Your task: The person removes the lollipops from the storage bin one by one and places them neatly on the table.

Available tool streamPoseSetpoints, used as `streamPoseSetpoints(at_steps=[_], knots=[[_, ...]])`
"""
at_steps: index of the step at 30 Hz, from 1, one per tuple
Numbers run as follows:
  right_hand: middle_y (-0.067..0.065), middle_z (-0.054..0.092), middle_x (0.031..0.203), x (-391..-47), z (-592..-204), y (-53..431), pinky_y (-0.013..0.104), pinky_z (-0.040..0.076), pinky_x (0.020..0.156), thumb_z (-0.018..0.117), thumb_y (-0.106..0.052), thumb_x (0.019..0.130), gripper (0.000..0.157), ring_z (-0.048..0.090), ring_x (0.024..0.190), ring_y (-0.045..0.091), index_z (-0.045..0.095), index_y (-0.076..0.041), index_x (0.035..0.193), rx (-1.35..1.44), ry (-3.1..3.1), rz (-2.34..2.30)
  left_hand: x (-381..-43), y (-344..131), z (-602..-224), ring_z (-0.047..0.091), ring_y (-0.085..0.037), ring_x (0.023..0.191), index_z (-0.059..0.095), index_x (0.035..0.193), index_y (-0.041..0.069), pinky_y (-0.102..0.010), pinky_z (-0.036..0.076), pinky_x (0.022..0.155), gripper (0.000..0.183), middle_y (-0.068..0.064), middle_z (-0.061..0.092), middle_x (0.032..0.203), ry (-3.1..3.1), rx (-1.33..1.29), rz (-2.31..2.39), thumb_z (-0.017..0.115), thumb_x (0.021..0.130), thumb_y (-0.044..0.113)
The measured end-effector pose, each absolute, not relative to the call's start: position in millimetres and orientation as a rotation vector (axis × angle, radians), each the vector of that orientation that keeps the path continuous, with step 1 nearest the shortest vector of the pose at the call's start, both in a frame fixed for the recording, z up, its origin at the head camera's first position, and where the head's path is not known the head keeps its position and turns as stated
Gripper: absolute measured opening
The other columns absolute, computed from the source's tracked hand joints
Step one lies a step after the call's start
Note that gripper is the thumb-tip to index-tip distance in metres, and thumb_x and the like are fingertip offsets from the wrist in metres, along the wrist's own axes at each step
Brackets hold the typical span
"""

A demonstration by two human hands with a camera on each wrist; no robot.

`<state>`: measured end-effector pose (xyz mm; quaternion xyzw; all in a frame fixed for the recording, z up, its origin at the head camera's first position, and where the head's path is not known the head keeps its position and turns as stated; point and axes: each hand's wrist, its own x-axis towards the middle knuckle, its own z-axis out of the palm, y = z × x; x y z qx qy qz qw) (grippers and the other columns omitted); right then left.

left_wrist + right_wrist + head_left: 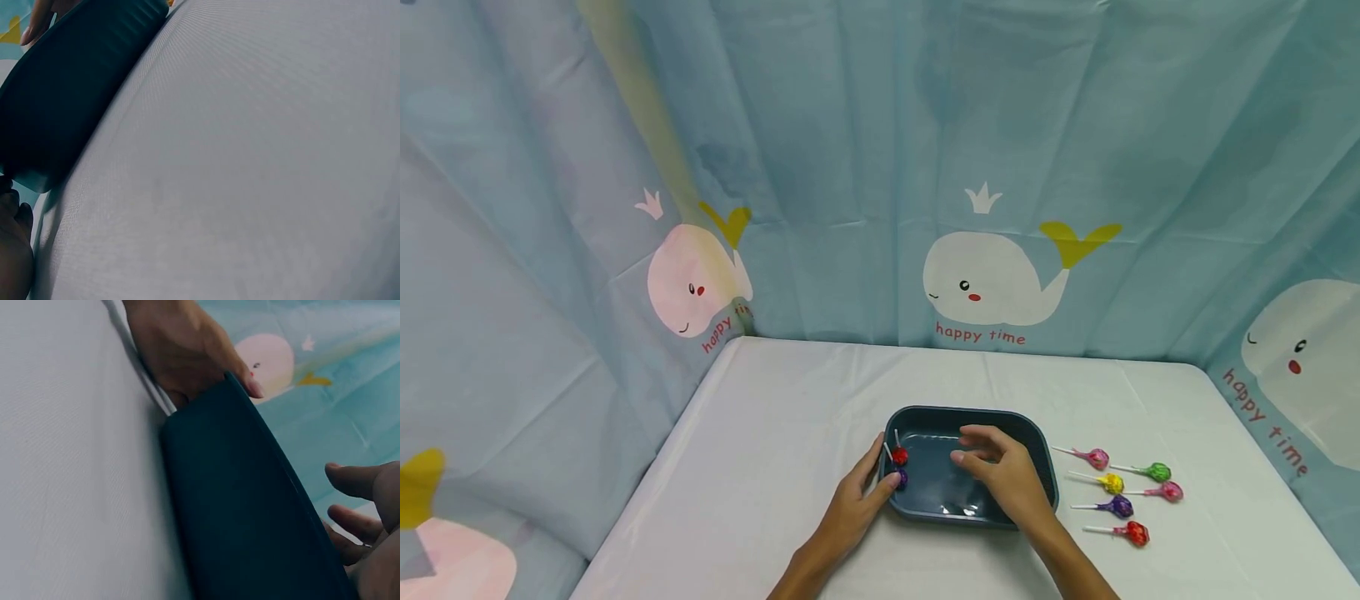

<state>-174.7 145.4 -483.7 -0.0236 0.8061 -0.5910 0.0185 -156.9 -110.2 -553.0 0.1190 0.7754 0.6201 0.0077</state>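
Note:
A dark blue-green rectangular tray (925, 496) sits on the white table. At its left end my left hand (852, 507) grips the rim, thumb over the edge and fingers along the outside wall; the right wrist view shows this same hand (184, 347) from below. Inside the tray by that thumb lie a red lollipop (900, 456) and a purple lollipop (902, 478), their white sticks leaning up at the left wall. Over the tray's right half hovers my right hand (1011, 477), fingers loosely bent. Its thumb and fingers (353, 481) are apart with nothing between them.
Right of the tray, several wrapped lollipops lie with sticks pointing left: a pink one (1098, 459), a green one (1159, 472), a yellow one (1112, 482), a purple one (1121, 506) and a red one (1137, 533) among them. A whale-print curtain (850, 167) surrounds the table.

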Motion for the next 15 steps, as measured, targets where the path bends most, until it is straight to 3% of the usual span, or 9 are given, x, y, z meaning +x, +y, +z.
streamPoseSetpoints(at_steps=[15], knots=[[0.01, 0.075, 0.121, -188, -493, 122, 0.038, 0.064, 0.082, 0.086, -0.029, 0.091, 0.043, 0.073, 0.102, 0.022, 0.074, -0.012, 0.128, -0.101, 2.517, -1.679, -157, -109, -552, 0.025, -0.024, 0.161, 0.028, 0.168, 0.01, -0.012, 0.018, 0.12, 0.07, -0.001, 0.03, 0.173, 2.446, 0.363, 1.919, 0.063, 0.109, 0.024]])
